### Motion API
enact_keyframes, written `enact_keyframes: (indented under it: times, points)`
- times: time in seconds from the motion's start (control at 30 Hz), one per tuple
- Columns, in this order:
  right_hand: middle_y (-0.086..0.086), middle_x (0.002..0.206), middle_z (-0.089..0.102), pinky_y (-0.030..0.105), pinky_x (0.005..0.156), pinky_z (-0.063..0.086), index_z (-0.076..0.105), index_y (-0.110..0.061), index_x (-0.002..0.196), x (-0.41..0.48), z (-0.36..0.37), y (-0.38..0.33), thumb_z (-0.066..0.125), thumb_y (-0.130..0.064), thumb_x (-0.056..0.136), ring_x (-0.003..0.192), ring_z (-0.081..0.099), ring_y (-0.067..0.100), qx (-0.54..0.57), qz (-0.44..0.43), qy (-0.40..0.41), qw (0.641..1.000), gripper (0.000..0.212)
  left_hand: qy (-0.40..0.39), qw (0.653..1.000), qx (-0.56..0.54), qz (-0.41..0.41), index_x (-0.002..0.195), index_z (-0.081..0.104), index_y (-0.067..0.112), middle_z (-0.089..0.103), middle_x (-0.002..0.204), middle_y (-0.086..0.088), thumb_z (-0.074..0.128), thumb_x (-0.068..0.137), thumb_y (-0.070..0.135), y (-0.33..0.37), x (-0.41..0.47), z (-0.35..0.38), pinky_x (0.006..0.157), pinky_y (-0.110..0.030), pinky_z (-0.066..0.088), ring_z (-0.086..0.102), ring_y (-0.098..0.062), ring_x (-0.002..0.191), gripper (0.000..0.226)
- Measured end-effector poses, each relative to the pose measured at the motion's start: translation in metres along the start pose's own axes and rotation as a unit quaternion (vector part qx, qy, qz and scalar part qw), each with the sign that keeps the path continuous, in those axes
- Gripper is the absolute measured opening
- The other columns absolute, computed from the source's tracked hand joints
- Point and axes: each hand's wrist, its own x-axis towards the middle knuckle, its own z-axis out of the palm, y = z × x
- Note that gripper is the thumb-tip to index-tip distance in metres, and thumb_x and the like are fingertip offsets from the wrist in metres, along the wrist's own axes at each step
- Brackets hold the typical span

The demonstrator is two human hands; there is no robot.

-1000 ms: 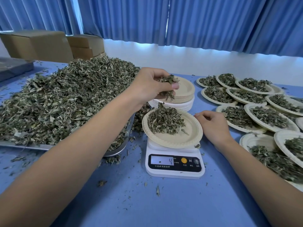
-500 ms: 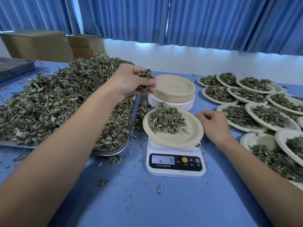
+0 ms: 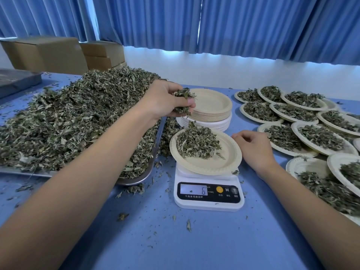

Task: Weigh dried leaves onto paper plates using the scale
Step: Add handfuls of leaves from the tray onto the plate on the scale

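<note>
A white digital scale (image 3: 208, 193) stands on the blue table, its display reading 6. On it sits a paper plate (image 3: 224, 164) bearing a heap of dried leaves (image 3: 196, 143). My left hand (image 3: 165, 102) hovers just above and left of the plate and grips a clump of dried leaves (image 3: 183, 103); a few bits hang below it over the plate's far rim. My right hand (image 3: 253, 149) rests on the table at the plate's right edge, fingers loosely curled, holding nothing. A big pile of dried leaves (image 3: 78, 117) fills a metal tray (image 3: 136, 180) on the left.
A stack of empty paper plates (image 3: 214, 106) stands behind the scale. Several leaf-filled plates (image 3: 303, 114) overlap along the right side. Cardboard boxes (image 3: 44, 53) and a grey tray (image 3: 17, 80) sit at the back left. Leaf crumbs litter the table in front.
My left hand swung left toward the pile with its leaves, then came back right beside the plate. The scale reading went from 4 to 6. My right hand stayed put.
</note>
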Motion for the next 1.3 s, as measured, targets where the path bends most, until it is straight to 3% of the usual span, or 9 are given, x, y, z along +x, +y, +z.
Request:
enact_keyframes:
  times: [0.3,0.4,0.57,0.73,0.87,0.97,1.1,1.2,1.3]
  points:
    - [-0.005,0.076,0.076,0.042,0.074,0.057,0.078,-0.023,0.076,0.002,0.001,0.002,0.065,-0.022,0.095,0.074,0.070,0.025,-0.002,-0.006,0.001,1.000,0.023,-0.028,0.994,0.045,0.095,0.100,0.074,-0.004,0.076,0.094,-0.021,0.080,0.084,0.003,-0.004,-0.010,0.036,0.087,-0.036,0.061,0.075,-0.032,0.091,0.018]
    - [-0.004,0.072,0.075,0.040,0.069,0.053,0.077,-0.023,0.074,0.002,0.001,0.003,0.065,-0.024,0.096,0.065,0.064,0.018,-0.004,-0.011,-0.003,1.000,0.026,-0.024,0.987,0.107,0.114,0.097,0.077,0.004,0.076,0.099,-0.015,0.081,0.084,0.008,-0.002,-0.013,0.048,0.094,-0.038,0.056,0.068,-0.018,0.087,0.014]
    - [0.003,0.084,0.077,0.048,0.078,0.057,0.078,-0.020,0.078,0.002,0.000,0.003,0.064,-0.023,0.096,0.082,0.071,0.033,-0.010,-0.011,-0.001,1.000,0.023,-0.022,0.987,0.098,0.123,0.096,0.078,0.004,0.076,0.099,-0.015,0.081,0.083,0.007,0.006,-0.016,0.049,0.095,-0.043,0.056,0.070,-0.022,0.089,0.014]
    - [0.006,0.074,0.074,0.037,0.065,0.048,0.078,-0.019,0.076,0.002,0.001,0.002,0.064,-0.023,0.097,0.064,0.059,0.018,-0.005,-0.011,-0.005,1.000,0.025,-0.051,0.989,0.104,0.092,0.096,0.078,0.008,0.074,0.106,-0.021,0.080,0.082,0.005,0.008,-0.013,0.041,0.101,-0.046,0.052,0.070,-0.026,0.096,0.015]
    - [0.005,0.074,0.074,0.036,0.065,0.047,0.078,-0.017,0.077,0.001,0.001,0.002,0.065,-0.024,0.096,0.064,0.058,0.016,-0.002,-0.010,-0.008,1.000,0.024,-0.123,0.982,0.123,0.067,0.103,0.077,0.014,0.077,0.105,-0.006,0.080,0.083,0.008,0.006,-0.014,0.038,0.094,-0.027,0.054,0.072,-0.018,0.101,0.021]
    - [0.000,0.072,0.074,0.034,0.066,0.048,0.078,-0.020,0.078,0.002,0.000,0.002,0.065,-0.024,0.096,0.064,0.060,0.016,-0.001,-0.010,-0.008,1.000,0.023,-0.132,0.986,0.092,0.052,0.104,0.076,0.018,0.077,0.106,-0.001,0.076,0.089,0.015,0.009,-0.014,0.039,0.074,-0.014,0.048,0.070,-0.006,0.088,0.016]
    - [-0.002,0.071,0.074,0.037,0.067,0.050,0.078,-0.021,0.077,0.002,0.000,0.002,0.065,-0.024,0.097,0.064,0.061,0.017,0.002,-0.009,-0.011,1.000,0.024,-0.091,0.993,0.070,0.025,0.109,0.075,0.016,0.075,0.114,-0.001,0.070,0.094,0.028,0.013,-0.011,0.031,0.089,-0.022,0.053,0.073,-0.016,0.103,0.019]
    - [-0.003,0.076,0.076,0.043,0.074,0.056,0.078,-0.022,0.078,0.001,0.000,0.001,0.065,-0.021,0.096,0.072,0.069,0.025,0.001,-0.005,-0.009,1.000,0.022,-0.084,0.989,0.119,0.005,0.109,0.075,0.019,0.075,0.113,0.002,0.068,0.095,0.032,0.013,-0.008,0.019,0.107,-0.039,0.046,0.073,-0.011,0.100,0.020]
    - [-0.001,0.077,0.076,0.049,0.077,0.058,0.078,-0.021,0.078,0.001,0.000,0.001,0.064,-0.020,0.095,0.075,0.070,0.030,0.000,-0.005,-0.009,1.000,0.022,-0.054,0.982,0.181,-0.015,0.106,0.075,0.024,0.076,0.107,0.005,0.068,0.095,0.033,0.006,0.000,0.002,0.104,-0.043,0.050,0.074,-0.009,0.096,0.015]
